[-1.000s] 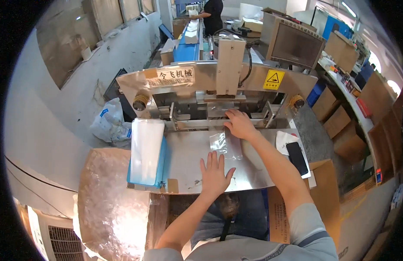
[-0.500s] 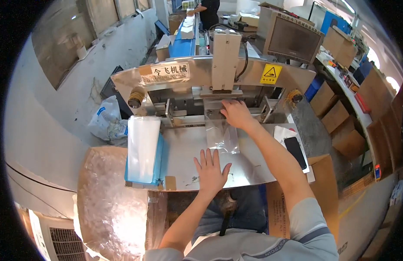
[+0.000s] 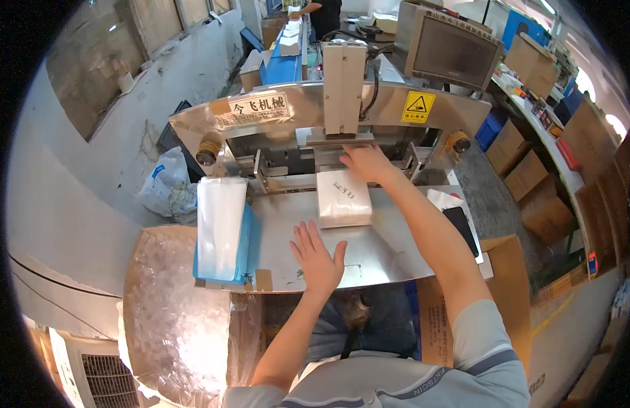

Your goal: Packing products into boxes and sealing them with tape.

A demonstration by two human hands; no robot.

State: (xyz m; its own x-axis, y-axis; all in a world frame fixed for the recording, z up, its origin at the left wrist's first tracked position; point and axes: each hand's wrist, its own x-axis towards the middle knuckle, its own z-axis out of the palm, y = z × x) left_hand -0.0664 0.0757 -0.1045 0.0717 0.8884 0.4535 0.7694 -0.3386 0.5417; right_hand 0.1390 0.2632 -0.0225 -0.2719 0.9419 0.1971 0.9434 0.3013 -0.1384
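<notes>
A white, block-shaped packet in a clear plastic bag [image 3: 345, 198] lies on the steel worktable [image 3: 396, 245], with dark marks on its upper face. My right hand [image 3: 369, 164] reaches over the bag's far end, under the machine's upright head [image 3: 343, 95]. Its fingers are apart and touch the machine opening's edge or the bag's end; which one I cannot tell. Flat and spread, my left hand [image 3: 319, 262] hovers at the table's near edge, apart from the packet and holding nothing. Left of it, a stack of clear plastic bags [image 3: 221, 224] leans in a blue holder [image 3: 245, 248].
A dark phone [image 3: 461, 230] lies at the table's right side. Below the left edge stands a large carton of crumpled clear plastic [image 3: 172, 306]; another carton [image 3: 505, 285] is at the right. Behind the machine are a monitor [image 3: 454, 54], a blue conveyor [image 3: 284, 66] and another person [image 3: 325, 20].
The white packet now lies where a flat clear bag was before. My left hand has drawn slightly left; my right hand stays near the machine's opening.
</notes>
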